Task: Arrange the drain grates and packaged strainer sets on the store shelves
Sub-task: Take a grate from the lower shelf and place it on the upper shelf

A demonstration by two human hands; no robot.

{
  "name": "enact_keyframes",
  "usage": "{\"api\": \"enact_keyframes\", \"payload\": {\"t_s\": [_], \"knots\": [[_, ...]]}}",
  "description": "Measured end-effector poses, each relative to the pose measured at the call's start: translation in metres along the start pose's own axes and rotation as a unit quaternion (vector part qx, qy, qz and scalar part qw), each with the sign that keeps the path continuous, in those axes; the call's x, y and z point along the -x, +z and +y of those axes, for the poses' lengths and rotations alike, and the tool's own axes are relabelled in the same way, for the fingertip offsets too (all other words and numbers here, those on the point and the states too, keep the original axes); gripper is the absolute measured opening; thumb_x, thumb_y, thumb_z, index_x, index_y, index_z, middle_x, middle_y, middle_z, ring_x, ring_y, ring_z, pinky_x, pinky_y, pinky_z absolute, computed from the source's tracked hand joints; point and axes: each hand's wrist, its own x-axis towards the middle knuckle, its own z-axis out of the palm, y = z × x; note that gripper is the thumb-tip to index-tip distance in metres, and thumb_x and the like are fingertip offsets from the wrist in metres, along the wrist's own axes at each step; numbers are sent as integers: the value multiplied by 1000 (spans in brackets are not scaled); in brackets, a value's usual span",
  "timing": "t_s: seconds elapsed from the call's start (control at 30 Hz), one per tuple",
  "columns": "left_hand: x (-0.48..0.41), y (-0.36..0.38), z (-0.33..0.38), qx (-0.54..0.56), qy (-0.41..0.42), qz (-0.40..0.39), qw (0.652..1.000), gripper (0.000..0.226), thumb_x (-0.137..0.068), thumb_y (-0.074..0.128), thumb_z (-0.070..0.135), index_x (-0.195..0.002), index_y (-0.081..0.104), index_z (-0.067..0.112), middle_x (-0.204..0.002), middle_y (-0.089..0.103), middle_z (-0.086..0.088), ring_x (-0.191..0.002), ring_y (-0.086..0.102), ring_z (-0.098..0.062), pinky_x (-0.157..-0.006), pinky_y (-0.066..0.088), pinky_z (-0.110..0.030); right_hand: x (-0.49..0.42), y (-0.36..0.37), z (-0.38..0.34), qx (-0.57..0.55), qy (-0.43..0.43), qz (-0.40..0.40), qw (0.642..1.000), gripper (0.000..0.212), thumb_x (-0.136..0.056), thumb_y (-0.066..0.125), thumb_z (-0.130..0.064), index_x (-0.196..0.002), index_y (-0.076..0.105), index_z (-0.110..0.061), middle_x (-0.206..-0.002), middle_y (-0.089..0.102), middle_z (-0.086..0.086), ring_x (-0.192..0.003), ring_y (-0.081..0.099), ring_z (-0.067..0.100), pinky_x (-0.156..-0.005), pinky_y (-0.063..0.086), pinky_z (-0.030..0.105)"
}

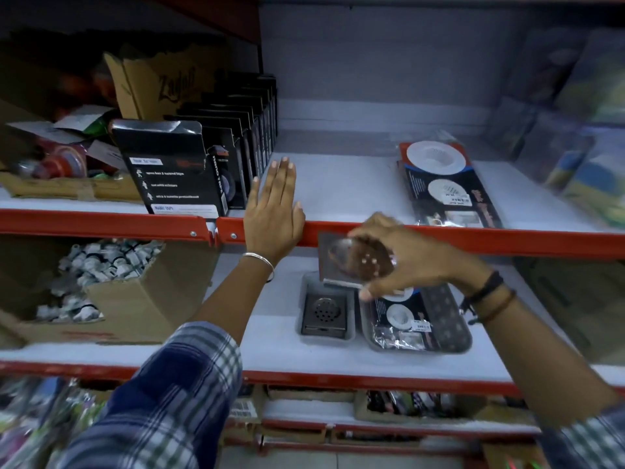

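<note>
A plaid sleeve (176, 394) leads up to the left hand (272, 214), spread flat on the upper shelf's red edge (101, 225). To its right, the right hand (406, 258) grips a square drain grate (341, 262); another grate (324, 313) and a packaged strainer set (406, 326) lie in trays beneath it.

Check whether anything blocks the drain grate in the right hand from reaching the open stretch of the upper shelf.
The right hand holds the drain grate just below the upper shelf's red front rail, which it must clear. The left hand lies flat on the shelf edge, left of that stretch.
</note>
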Motion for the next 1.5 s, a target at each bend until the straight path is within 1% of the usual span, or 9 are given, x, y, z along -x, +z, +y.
{"api": "enact_keyframes", "payload": {"t_s": [0.13, 0.37, 0.6, 0.73, 0.83, 0.97, 1.1, 1.37, 1.5], "knots": [[3, 7, -2, -10, 2, 12, 1000, 62, -89, 32, 29, -148, 23, 9, -156, 30, -7, -145, 25, -20, -117, 19, -43, -2, 56, 26, 45, 49, -106, 992, 105, -49, 64, -77, -134, 41, -20, -110, 37, -9, -107, 40, 10, -95, 41, 28], [3, 18, -7, -14, 14, 47, 999, 63, -89, 32, 29, -147, 24, 8, -154, 33, -8, -144, 29, -23, -117, 22, -44, -81, 139, 90, 59, 153, -125, 979, 80, -53, 72, -69, -112, 58, -18, -119, 54, 7, -106, 52, 26, -93, 49, 39], [3, 24, -10, -31, 24, 92, 995, 62, -88, 33, 31, -145, 30, 8, -150, 40, -9, -140, 35, -24, -116, 23, -43, -128, 202, 113, 70, 202, -151, 965, 86, -64, 78, -47, -134, 41, -12, -142, 37, 15, -132, 35, 33, -108, 34, 36], [3, 24, -9, -27, 21, 91, 995, 62, -87, 33, 32, -145, 28, 9, -150, 40, -8, -140, 35, -22, -115, 24, -43, -124, 212, 114, 138, 216, -143, 956, 100, -68, 72, -51, -145, 23, -11, -156, 11, 14, -144, 5, 35, -120, 7, 46], [3, 22, -11, -25, 14, 76, 997, 62, -88, 32, 32, -146, 26, 10, -151, 39, -7, -141, 34, -21, -115, 26, -44, -114, 194, 99, 95, 216, -67, 969, 81, -74, 67, -50, -138, 39, -9, -148, 31, 16, -139, 25, 35, -117, 19, 43], [3, 11, -5, 5, 15, 39, 999, 62, -88, 36, 30, -146, 27, 12, -153, 36, -7, -142, 32, -24, -114, 32, -46, -75, 148, 65, -43, 161, 29, 986, 18, -82, 64, -39, -97, 58, -29, -105, 58, 2, -100, 57, 23, -83, 47, 32], [1, -1, 0, 79, -16, 15, 997, 60, -90, 34, 29, -146, 29, 8, -154, 31, -11, -144, 27, -30, -114, 33, -46, -23, 99, 35, -117, 124, 99, 980, 43, -81, 66, -42, -116, 59, -18, -110, 62, -3, -100, 59, 12, -87, 49, 28], [-30, -28, 108, 254, -21, 44, 966, 60, -94, 29, 36, -148, 23, 9, -151, 37, -13, -138, 38, -28, -105, 40, -38, 38, -16, 55, -129, 61, 273, 951, 32, -82, 70, -31, -110, 64, -17, -101, 68, -6, -90, 64, 4, -76, 44, 1], [-49, -24, 180, 286, -59, -20, 956, 60, -96, 32, 43, -148, 20, 16, -147, 41, -14, -130, 45, -32, -96, 46, -45, 49, -56, 106, -67, 112, 367, 921, 30, -85, 65, -20, -113, 64, -12, -111, 68, 6, -95, 64, 18, -86, 50, 23]]}}
